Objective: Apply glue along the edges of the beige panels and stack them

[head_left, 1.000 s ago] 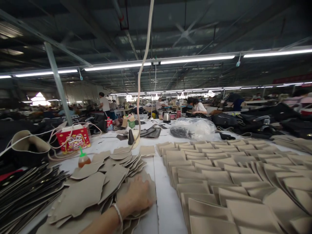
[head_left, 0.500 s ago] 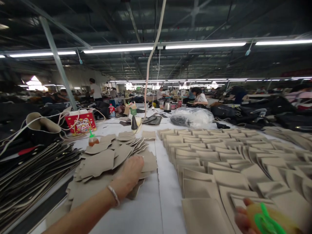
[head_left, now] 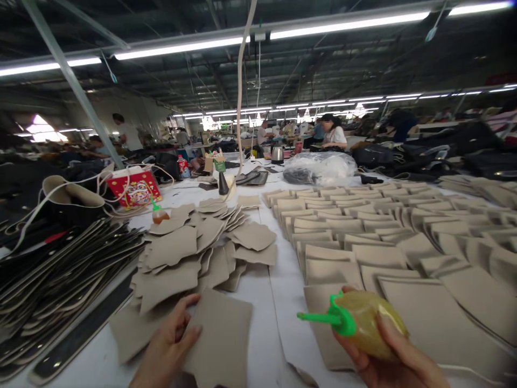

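Observation:
Between the thumb and fingers of my left hand [head_left: 175,337] is the left edge of a flat beige leather piece [head_left: 221,334], held low over the table. My right hand [head_left: 388,350] is wrapped around a squeeze bottle [head_left: 374,320] of yellowish liquid. Its green nozzle points left. Behind my left hand lies a loose pile of beige cut pieces [head_left: 173,248]. To the right, overlapping rows of folded beige pieces [head_left: 335,269] spread across the table, partly beneath the bottle.
Dark strips [head_left: 81,275] are heaped at left beside a red box [head_left: 135,188] with loose cords. A second green-tipped bottle [head_left: 159,214] stands behind the pile. Farther back are a plastic bag [head_left: 321,168] and a kettle [head_left: 277,154]. A cable [head_left: 240,91] hangs down; other people work beyond.
My left hand has come back from the pile towards me with a beige piece. My right hand has raised the bottle and moved it left, its nozzle now pointing left. The view has shifted.

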`<state>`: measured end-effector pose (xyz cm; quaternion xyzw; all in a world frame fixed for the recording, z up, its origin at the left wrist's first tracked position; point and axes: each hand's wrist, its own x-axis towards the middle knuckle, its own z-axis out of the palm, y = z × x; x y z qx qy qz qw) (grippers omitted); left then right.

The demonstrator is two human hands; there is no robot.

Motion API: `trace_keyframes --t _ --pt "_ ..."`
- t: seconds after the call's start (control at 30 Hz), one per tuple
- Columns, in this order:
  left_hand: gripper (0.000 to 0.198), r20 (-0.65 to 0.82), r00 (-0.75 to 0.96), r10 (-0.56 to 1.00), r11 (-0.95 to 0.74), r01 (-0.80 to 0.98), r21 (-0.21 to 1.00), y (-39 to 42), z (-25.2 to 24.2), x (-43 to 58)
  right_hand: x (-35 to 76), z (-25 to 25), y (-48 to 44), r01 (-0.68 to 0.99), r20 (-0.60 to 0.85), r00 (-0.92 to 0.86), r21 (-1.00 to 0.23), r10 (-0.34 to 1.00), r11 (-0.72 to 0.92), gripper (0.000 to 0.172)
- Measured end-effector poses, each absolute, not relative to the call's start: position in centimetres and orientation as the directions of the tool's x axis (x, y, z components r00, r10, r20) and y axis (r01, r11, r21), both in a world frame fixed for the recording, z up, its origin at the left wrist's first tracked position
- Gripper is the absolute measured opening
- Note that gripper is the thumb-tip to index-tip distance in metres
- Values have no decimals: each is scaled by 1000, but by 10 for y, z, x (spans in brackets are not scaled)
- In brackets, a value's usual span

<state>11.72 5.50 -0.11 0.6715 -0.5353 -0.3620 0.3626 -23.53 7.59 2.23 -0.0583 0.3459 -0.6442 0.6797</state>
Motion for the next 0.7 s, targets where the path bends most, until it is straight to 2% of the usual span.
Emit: trace_keyframes --t 0.07,0.13,0.2,0.27,0.47,0.53,0.63,0.7 --pt "52 64 221 -973 -103 -667 738 68 -20 119 -225 25 76 781 -362 -93 -605 -927 158 55" --pt "44 279 169 -945 -1 -857 515 75 -28 117 -215 26 76 731 -350 -123 -665 -928 154 61" --pt "42 367 75 -927 81 -917 390 78 -27 105 -207 26 76 694 -344 -147 -704 -927 151 66" --pt "50 302 5 -953 113 -921 373 76 -23 84 -200 27 75 670 -331 -168 -729 -929 139 69" --pt "74 -118 -101 -988 72 -971 229 69 -7 36 -198 34 74 599 -283 -179 -791 -942 124 70" --pt "80 -199 -197 -960 143 -957 254 68 -4 45 -202 33 74 578 -283 -172 -805 -944 136 74" --pt "67 -228 -375 -899 265 -878 398 71 2 69 -204 28 74 558 -284 -166 -817 -944 147 77" --pt "46 -180 -352 -918 234 -851 470 73 6 77 -201 26 74 551 -274 -163 -822 -948 144 76"
